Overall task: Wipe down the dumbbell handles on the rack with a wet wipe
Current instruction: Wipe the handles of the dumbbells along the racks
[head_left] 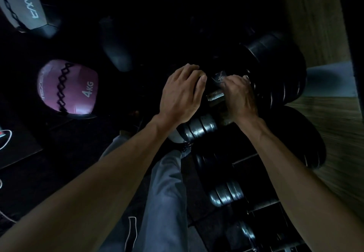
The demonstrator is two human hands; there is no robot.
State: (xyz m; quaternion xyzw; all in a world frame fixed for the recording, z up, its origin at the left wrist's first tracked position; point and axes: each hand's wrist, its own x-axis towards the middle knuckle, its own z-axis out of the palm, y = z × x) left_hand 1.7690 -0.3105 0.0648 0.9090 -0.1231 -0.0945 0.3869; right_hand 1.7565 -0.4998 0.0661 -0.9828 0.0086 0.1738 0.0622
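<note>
A: Where is the dumbbell being worked on?

B: High on the rack (262, 207), at mid-right of the view. Its handle (215, 95) shows as a short metal bar between the two hands, with the big black plates (279, 70) stacked on its right end.

A: What is the left hand (180, 96) doing?

B: It lies over the dumbbell's left end, fingers curved down over it. I judge it is there to brace the weight so it does not roll under the rubbing.

A: And the right hand (239, 96)?

B: It is curled down onto the handle just beside the plates, gripping it. A small pale scrap (219, 77) shows at the fingertips; it may be the wet wipe, but the light is too dim to be sure.

A: Other dumbbells?

B: Smaller ones (200, 127) sit nearer on the rack, below the wrists, their handles still to be reached, I would guess.

A: Anything else around?

B: A pink 4 kg ball (68, 87) far left, a grey one (21, 1) beyond it, and wooden flooring (315, 25) on the right.
</note>
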